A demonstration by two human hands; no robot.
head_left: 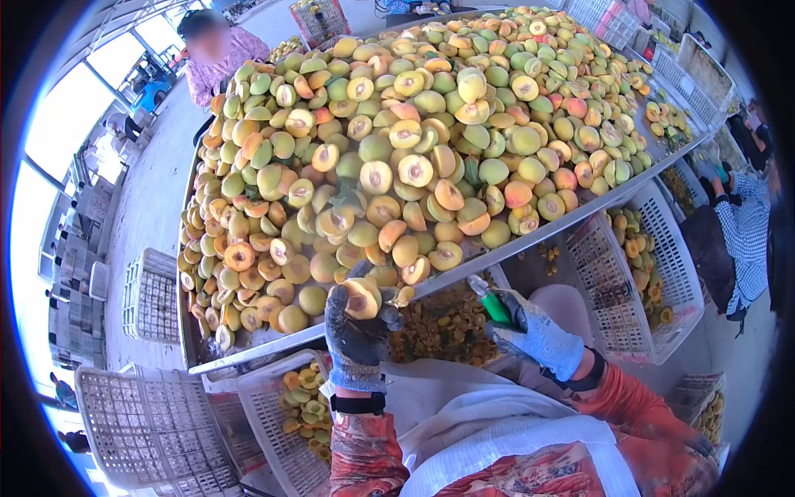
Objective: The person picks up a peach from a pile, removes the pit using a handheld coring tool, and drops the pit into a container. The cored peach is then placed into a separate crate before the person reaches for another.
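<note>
1. The left hand [354, 341], in a stained glove, is at the near edge of the counter [258, 353], toward the left corner. Its fingers are curled around a fruit half [361, 299], with the cut face partly in view; the far side of this half is hidden.
2. Beside these fingertips there is a small yellowish lump [403, 296]. I cannot tell if it is a stone or a bit of flesh, nor if the fingers pinch it.
3. The right hand [545, 338], in a blue glove, is closed around a green-handled tool [495, 305], just outside the near edge. The metal tip points away from the person; its exact shape is hard to make out.
4. A heap of fruit [377, 147], many pieces halved, covers most of the counter and hides much of its far edge.
5. Below the near edge, between the hands, lies a brownish mass [443, 325], partly covered by the counter and too unclear to name.
6. A crate [277, 427] below the near left corner is cut off by the picture's bottom; the left sleeve covers a part of its fruit.
7. At the right, a person in a checked sleeve [749, 236] is partly lost in the dark border.
</note>
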